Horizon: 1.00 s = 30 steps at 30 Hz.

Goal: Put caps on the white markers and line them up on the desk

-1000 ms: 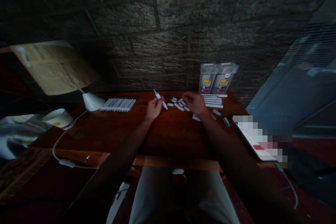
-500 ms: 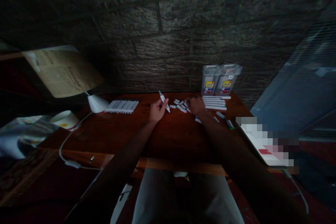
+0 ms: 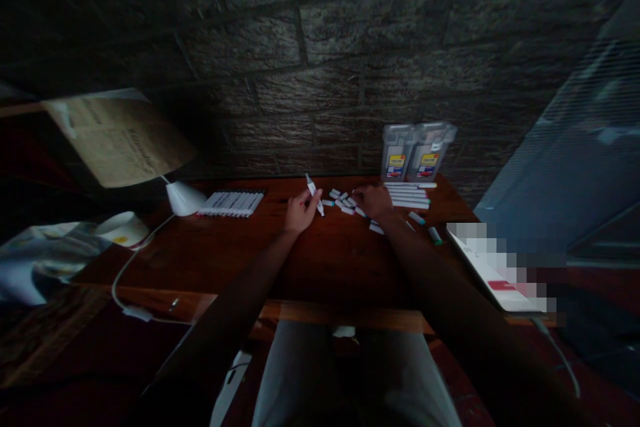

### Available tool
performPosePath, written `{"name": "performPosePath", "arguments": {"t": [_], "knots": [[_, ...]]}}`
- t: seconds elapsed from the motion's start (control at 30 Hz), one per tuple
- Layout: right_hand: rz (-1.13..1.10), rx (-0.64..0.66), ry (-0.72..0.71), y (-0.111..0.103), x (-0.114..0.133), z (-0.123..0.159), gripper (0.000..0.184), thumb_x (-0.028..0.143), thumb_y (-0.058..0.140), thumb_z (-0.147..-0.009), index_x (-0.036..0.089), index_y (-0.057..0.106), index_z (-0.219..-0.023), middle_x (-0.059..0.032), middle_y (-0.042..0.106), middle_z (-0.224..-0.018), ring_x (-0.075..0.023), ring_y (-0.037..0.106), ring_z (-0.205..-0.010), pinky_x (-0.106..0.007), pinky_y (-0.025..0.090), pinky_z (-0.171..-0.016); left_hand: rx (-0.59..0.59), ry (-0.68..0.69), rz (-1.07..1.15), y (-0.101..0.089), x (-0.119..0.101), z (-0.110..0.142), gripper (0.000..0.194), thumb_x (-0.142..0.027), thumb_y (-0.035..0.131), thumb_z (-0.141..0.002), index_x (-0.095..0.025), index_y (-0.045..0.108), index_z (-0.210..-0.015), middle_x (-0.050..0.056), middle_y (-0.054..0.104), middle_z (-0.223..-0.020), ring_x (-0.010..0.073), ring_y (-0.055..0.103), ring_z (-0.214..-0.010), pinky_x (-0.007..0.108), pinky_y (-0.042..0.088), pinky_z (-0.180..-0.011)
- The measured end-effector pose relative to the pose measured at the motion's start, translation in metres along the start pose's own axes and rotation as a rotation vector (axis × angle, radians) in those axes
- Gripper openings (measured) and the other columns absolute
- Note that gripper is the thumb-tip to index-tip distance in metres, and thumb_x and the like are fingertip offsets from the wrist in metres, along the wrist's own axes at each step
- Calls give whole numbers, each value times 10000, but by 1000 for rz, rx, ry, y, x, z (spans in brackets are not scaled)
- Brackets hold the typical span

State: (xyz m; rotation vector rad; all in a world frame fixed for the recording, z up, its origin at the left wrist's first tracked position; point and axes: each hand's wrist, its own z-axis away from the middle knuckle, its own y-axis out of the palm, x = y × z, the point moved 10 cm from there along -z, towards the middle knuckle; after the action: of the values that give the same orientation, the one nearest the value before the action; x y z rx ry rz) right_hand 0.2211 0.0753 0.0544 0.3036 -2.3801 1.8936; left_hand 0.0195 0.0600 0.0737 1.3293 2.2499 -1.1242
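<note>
Left hand (image 3: 300, 212): its fingers are closed around a slim white marker (image 3: 313, 188), which leans with its narrow grey tip up toward the wall.
Right hand (image 3: 373, 200): lowered and curled beside a loose scatter of small white caps with coloured ends (image 3: 346, 203); its fingertips are hard to see in this gloom, so I cannot tell whether they grip one. The two hands are apart, most of the scatter between them.
Table edges: both forearms reach over the front edge of a reddish-brown wooden table (image 3: 330, 267), its back edge running along a dark stone-block wall (image 3: 325, 90).
Elbow room: a broad stretch of wood shows between the forearms, and another left of the left arm.
Left limits: a neat row of white markers with dark ends (image 3: 233, 203), then a lamp with a brown paper shade (image 3: 117, 137) and a white paper cup (image 3: 123, 230) near the table's left end.
Right limits: a stack of long white markers (image 3: 407, 196) just beyond the right hand, and a white flat panel (image 3: 505, 283), partly pixelated, by the right edge.
Case labels: two clear plastic cases (image 3: 397, 147) stand upright near the wall, each with a yellow, blue and red label; the print is too small for me.
Lampshade print: dark lettering runs across the paper, too blurred to read surely.
Panel mark: a red block, its lettering unreadable.
</note>
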Motion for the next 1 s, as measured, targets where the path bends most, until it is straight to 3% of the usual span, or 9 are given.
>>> {"name": "performPosePath", "arguments": {"t": [0.3, 0.47, 0.6, 0.7, 0.8, 1.0], "knots": [[-106, -34, 86, 2, -9, -1, 244, 221, 607, -873, 236, 729, -1084, -78, 762, -1042, -258, 678, -1043, -376, 485, -954, 3, -3, -20, 0, 0, 0, 445, -519, 474, -951, -179, 596, -689, 5, 611, -605, 134, 573, -577, 245, 410, -595], [-417, -310, -65, -23, 2, 8, 401, 167, 585, -865, 167, 617, -1265, -101, 727, -1091, -236, 649, -1048, -369, 502, -959, -22, 52, -113, -3, -4, 1, 416, -498, 481, -964, -187, 606, -717, 16, 619, -625, 146, 585, -586, 259, 415, -615], [-591, -465, -177, -40, 15, 24, 458, 200, 555, -874, 130, 560, -1327, -134, 687, -1086, -252, 632, -1040, -411, 518, -933, -89, 209, -283, -7, -22, 2, 365, -460, 495, -978, -191, 620, -766, 71, 663, -771, 198, 635, -788, 293, 455, -750], [-695, -434, -199, -41, 24, 28, 359, 239, 559, -871, 177, 610, -1221, -113, 676, -1078, -222, 645, -971, -374, 531, -883, -56, 288, -359, -2, -32, 2, 339, -436, 490, -991, -185, 642, -822, 94, 682, -850, 223, 645, -882, 321, 460, -827], [-907, -356, -173, -36, 26, 26, 276, 294, 604, -846, 204, 605, -1107, -61, 694, -977, -188, 666, -890, -321, 540, -805, 15, 308, -368, 5, -32, 3, 276, -387, 493, -999, -179, 674, -999, 106, 723, -996, 232, 662, -953, 346, 461, -881], [-1191, -362, -90, -32, 16, 23, 300, 358, 686, -803, 234, 623, -1069, -27, 712, -885, -179, 681, -831, -326, 548, -793, 47, 303, -360, 9, -23, 2, 254, -323, 570, -968, -214, 684, -1168, 88, 745, -1123, 230, 684, -1010, 373, 447, -937]]}}
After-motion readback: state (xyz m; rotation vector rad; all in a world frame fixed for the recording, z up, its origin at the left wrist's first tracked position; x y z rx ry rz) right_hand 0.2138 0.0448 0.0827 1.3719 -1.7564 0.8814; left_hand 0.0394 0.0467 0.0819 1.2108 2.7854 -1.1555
